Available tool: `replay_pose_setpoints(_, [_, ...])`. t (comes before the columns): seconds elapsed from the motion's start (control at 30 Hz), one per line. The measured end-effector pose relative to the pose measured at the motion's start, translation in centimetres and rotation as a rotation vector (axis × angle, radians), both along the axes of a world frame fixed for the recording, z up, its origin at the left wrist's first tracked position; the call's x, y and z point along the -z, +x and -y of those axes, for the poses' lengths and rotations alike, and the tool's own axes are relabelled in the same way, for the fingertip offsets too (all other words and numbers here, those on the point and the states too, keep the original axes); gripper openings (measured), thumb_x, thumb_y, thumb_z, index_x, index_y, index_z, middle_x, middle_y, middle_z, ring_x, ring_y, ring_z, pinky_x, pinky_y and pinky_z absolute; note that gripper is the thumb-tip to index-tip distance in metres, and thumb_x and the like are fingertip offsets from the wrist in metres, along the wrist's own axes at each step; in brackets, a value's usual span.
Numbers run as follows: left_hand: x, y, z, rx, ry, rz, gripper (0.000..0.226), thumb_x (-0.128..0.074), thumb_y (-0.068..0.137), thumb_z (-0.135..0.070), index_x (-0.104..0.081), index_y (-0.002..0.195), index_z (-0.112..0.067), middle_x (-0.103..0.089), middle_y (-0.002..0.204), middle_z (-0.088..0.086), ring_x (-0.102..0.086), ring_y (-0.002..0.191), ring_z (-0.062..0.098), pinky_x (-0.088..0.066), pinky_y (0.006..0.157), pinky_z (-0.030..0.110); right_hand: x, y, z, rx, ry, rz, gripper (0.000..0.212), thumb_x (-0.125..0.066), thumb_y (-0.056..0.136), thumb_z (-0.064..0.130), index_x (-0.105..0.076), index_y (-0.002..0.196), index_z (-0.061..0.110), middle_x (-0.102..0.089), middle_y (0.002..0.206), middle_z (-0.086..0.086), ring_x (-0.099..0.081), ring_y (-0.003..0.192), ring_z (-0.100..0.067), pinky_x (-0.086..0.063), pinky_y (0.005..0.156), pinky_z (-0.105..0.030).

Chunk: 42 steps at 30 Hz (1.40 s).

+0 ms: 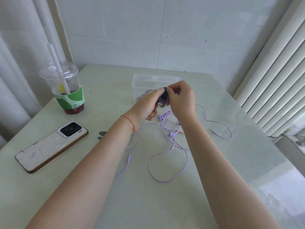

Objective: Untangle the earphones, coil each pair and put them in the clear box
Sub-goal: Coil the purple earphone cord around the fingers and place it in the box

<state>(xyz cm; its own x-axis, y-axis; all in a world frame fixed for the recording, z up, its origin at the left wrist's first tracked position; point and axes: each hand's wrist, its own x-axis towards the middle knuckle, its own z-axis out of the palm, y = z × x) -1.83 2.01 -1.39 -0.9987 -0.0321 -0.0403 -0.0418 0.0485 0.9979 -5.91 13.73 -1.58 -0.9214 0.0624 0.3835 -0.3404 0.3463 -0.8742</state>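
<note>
Both hands, left [149, 103] and right [179, 96], pinch a purple coil [163, 96] before the box [155, 80]. Its tail seems tucked, though fingers hide it. Keep the loops pinched tight while lowering it in.

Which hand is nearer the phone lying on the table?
Left. The left hand holds the coiled earphones up and to the right of the phone; the right hand grips the coil farther right.

I am wearing a thin red-orange string bracelet [128, 119] on my left wrist; both forearms are showing bare, sleeveless.
</note>
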Motion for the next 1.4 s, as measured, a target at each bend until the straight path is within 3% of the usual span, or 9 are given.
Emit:
replay_pose_setpoints(0.17, [0.6,-0.2,0.4,-0.062,0.009,-0.076,0.019,-0.035,0.099,-0.015,-0.050,0.088,-0.012,-0.032,0.071,0.010,-0.024,0.041,0.015,-0.015,0.045,0.017,0.1,0.0,-0.1,-0.040,-0.089,0.050,0.004,-0.061,0.087,0.008,-0.063,0.084,0.008,-0.069,0.082,-0.006,-0.069,0.074,-0.028,-0.058,0.071,-0.040])
replay_pose_setpoints(0.37, [0.3,-0.1,0.6,-0.126,0.215,-0.073,0.017,-0.035,0.092,-0.015,-0.050,0.088,-0.009,-0.031,0.064,0.005,-0.020,0.041,0.015,-0.015,0.043,0.016,-0.5,0.4,-0.1,-0.280,-0.508,0.276,0.019,-0.058,0.093,0.005,-0.064,0.103,-0.011,-0.070,0.092,-0.027,-0.070,0.078,-0.033,-0.059,0.077,-0.041])
replay_pose_setpoints(0.6, [-0.1,0.3,0.7,-0.101,0.374,-0.020,0.024,-0.040,0.091,-0.014,-0.063,0.088,-0.010,-0.047,0.060,0.004,-0.029,0.041,0.017,-0.014,0.048,0.022,-1.0,0.8,-0.2,-0.286,-0.430,0.252,0.017,-0.063,0.090,0.005,-0.065,0.099,-0.010,-0.071,0.089,-0.027,-0.071,0.076,-0.036,-0.060,0.072,-0.040])
replay_pose_setpoints(0.73, [0.1,0.2,1.9,0.118,0.118,0.088,0.039,-0.037,0.097,-0.030,-0.067,0.111,-0.009,-0.069,0.091,0.010,-0.058,0.070,0.021,-0.038,0.054,0.027,-1.0,0.2,-0.9,-0.171,-0.184,0.158,0.007,-0.064,0.085,0.005,-0.070,0.087,0.002,-0.073,0.081,-0.017,-0.070,0.070,-0.036,-0.060,0.070,-0.048])
replay_pose_setpoints(0.83, [0.3,0.2,2.5,0.191,0.019,0.095,0.045,-0.043,0.096,-0.054,-0.067,0.109,-0.019,-0.070,0.094,0.000,-0.061,0.076,0.015,-0.045,0.060,0.022,-1.1,0.0,-1.4,-0.184,-0.088,0.134,0.004,-0.066,0.084,0.004,-0.070,0.084,0.003,-0.072,0.073,-0.014,-0.068,0.061,-0.028,-0.059,0.069,-0.049])
replay_pose_setpoints(0.9, [0.5,0.1,2.4,0.180,0.032,0.063,0.034,-0.057,0.093,-0.043,-0.067,0.107,-0.013,-0.069,0.090,0.002,-0.060,0.075,0.015,-0.047,0.063,0.022,-1.2,0.1,-1.4,-0.201,-0.083,0.139,0.004,-0.067,0.084,0.005,-0.070,0.084,0.002,-0.071,0.073,-0.016,-0.068,0.061,-0.029,-0.059,0.069,-0.049])
replay_pose_setpoints(1.03, [0.7,-0.1,2.2,0.094,0.255,0.010,0.018,-0.055,0.097,-0.011,-0.067,0.106,-0.001,-0.070,0.084,0.008,-0.065,0.075,0.017,-0.053,0.065,0.022,-1.1,0.2,-1.1,-0.207,-0.153,0.171,0.007,-0.065,0.086,0.006,-0.069,0.088,0.001,-0.071,0.082,-0.021,-0.070,0.072,-0.035,-0.061,0.071,-0.045])
replay_pose_setpoints(1.23, [0.7,-0.2,2.0,-0.024,0.284,-0.038,0.019,-0.055,0.097,-0.007,-0.066,0.112,-0.001,-0.069,0.091,0.011,-0.068,0.071,0.015,-0.057,0.067,0.024,-0.9,0.7,-0.8,-0.282,-0.293,0.285,0.013,-0.065,0.089,0.005,-0.063,0.097,-0.006,-0.068,0.092,-0.030,-0.070,0.078,-0.039,-0.061,0.074,-0.042])
replay_pose_setpoints(1.4, [0.8,-0.3,2.4,-0.064,0.238,-0.012,0.017,-0.060,0.093,-0.012,-0.070,0.108,-0.011,-0.072,0.090,0.005,-0.067,0.076,0.013,-0.049,0.074,0.023,-1.0,0.8,-0.9,-0.347,-0.273,0.341,0.012,-0.062,0.092,0.002,-0.063,0.100,-0.006,-0.069,0.086,-0.023,-0.070,0.076,-0.033,-0.060,0.079,-0.042])
